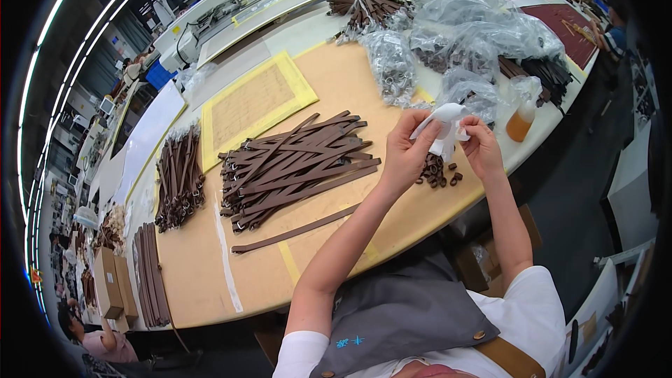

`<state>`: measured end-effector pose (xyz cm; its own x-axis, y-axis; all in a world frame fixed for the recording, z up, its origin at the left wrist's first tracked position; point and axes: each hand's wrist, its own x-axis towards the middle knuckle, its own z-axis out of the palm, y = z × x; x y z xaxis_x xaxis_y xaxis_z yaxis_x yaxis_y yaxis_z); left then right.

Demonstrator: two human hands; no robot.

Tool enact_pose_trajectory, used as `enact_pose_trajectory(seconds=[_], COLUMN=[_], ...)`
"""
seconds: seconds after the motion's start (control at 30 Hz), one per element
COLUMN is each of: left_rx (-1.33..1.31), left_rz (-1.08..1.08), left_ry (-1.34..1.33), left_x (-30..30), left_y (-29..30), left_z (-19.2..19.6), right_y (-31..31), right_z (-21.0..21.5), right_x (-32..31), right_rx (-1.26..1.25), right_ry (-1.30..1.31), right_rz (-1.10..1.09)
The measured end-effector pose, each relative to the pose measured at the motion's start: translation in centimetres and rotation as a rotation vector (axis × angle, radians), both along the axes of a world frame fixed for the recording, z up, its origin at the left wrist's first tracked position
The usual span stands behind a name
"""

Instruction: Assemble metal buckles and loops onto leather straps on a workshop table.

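My left hand [404, 152] and my right hand [483, 150] are raised above the table's right part, both closed on a crumpled, thin white piece [448, 113]. Whether it is paper, cloth or tape I cannot tell. Below my hands lie small dark brown loops [435, 172], partly hidden by my left hand. A single brown strap [301, 231] lies flat left of my left forearm. Behind it spreads a loose pile of brown straps [294, 168] with metal buckles at some ends.
Bundled straps [180, 178] and flat brown strips [150, 273] lie farther left. A yellow-edged board [259, 101] is behind the pile. Plastic bags [462, 17] and a bottle of amber liquid [520, 120] stand at the far right. Another person [105, 343] is at lower left.
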<state>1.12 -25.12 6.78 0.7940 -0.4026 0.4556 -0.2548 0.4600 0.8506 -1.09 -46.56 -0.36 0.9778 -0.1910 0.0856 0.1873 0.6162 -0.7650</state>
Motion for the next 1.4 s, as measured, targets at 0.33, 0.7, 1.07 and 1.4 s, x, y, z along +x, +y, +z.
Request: enact_pose_trajectory(seconds=[0.33,0.7,1.07,1.4], left_rx=[0.678,0.678,0.794,0.761], left_rz=[0.285,0.303,0.323,0.225], left_ry=[-0.598,-0.470,-0.500,-0.467], left_x=[0.1,-0.3,-3.3,-4.1], left_y=[-1.6,3.8,9.7,9.3], left_z=[-3.7,-6.5,-8.0,-8.7], right_y=[-1.8,-7.5,-4.4,-14.0], right_z=[1.3,6.4,10.6,2.8], right_x=[0.4,9.3,2.9,14.8], right_rx=[-0.466,-1.939,-1.781,-2.345], right_ry=[0.090,0.146,0.207,0.298], right_rz=[-0.044,-0.190,-0.025,-0.044])
